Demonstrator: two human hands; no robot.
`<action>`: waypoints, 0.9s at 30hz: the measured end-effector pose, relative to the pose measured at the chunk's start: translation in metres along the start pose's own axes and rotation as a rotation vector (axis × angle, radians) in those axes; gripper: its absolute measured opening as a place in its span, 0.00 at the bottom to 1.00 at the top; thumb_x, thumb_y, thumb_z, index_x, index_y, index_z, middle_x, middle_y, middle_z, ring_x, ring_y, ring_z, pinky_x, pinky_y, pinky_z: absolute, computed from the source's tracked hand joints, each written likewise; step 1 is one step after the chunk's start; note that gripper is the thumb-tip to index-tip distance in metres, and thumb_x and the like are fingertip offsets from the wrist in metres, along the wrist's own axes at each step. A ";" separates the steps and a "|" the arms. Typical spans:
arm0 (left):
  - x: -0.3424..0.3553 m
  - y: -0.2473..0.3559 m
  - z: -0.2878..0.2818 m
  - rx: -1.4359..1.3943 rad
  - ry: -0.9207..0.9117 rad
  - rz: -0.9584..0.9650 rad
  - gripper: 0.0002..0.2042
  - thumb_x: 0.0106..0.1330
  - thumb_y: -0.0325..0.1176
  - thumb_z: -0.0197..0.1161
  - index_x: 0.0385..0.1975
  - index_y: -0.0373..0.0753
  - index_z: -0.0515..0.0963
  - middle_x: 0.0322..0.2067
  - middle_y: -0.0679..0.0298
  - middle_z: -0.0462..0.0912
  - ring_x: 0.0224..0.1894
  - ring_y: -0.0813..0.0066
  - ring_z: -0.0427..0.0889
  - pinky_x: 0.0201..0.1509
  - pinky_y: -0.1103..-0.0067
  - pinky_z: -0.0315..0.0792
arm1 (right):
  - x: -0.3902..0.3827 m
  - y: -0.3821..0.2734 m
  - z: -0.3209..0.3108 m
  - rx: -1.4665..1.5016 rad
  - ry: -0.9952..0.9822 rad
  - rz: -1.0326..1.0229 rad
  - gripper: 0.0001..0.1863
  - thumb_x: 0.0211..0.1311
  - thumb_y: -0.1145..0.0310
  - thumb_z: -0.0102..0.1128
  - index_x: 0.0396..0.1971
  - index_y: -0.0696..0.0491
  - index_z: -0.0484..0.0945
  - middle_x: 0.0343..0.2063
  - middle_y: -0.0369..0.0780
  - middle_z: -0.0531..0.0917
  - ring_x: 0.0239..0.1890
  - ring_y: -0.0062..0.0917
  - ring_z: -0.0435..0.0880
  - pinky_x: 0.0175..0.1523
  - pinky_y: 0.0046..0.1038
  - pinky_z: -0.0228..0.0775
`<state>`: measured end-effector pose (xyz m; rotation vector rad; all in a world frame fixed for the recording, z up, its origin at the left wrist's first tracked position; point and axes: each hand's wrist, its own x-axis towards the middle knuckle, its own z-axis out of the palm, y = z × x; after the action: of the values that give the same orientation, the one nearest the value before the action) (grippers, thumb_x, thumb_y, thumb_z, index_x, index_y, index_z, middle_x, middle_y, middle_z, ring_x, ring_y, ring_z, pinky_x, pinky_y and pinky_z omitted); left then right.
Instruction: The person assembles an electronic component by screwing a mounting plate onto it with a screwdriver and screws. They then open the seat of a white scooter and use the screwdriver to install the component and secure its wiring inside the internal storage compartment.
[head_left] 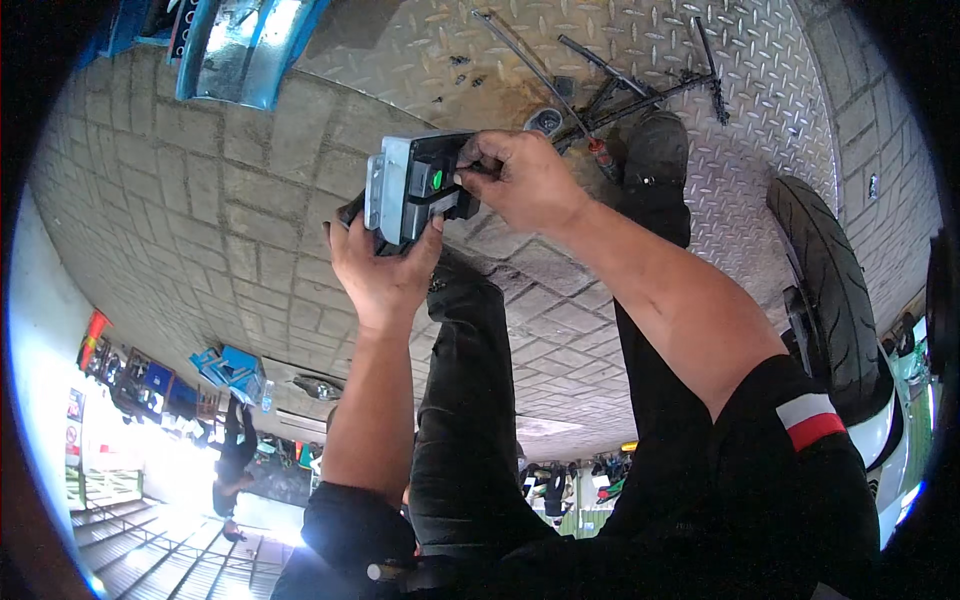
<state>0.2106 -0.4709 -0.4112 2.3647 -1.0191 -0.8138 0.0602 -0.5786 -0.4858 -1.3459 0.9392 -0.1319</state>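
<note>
My left hand grips a boxy black and silver-grey unit from below, with the thumb on its near face and the fingers round its left side. A small bright green part shows in a recess on the face turned to the right. There my right hand has its thumb and index finger pinched together against the unit's right side. Whatever is between those fingertips is too small or hidden to make out. The unit is up above the paved floor, in front of my knees.
A screwdriver with a red handle lies by my shoe, near a round metal cup and dark metal rods on the tread plate. A motorcycle tyre stands at right. A blue metal piece is at upper left.
</note>
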 end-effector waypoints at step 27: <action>-0.008 -0.004 0.022 -0.105 0.097 -0.073 0.19 0.50 0.30 0.78 0.38 0.32 0.77 0.37 0.63 0.76 0.38 0.75 0.77 0.43 0.78 0.71 | 0.015 0.004 -0.010 -0.022 -0.111 0.020 0.10 0.54 0.67 0.65 0.33 0.56 0.81 0.25 0.47 0.83 0.31 0.43 0.83 0.37 0.38 0.75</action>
<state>0.1939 -0.4654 -0.4267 2.3394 -0.8351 -0.7523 0.0620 -0.5938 -0.4963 -1.3504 0.8627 -0.0317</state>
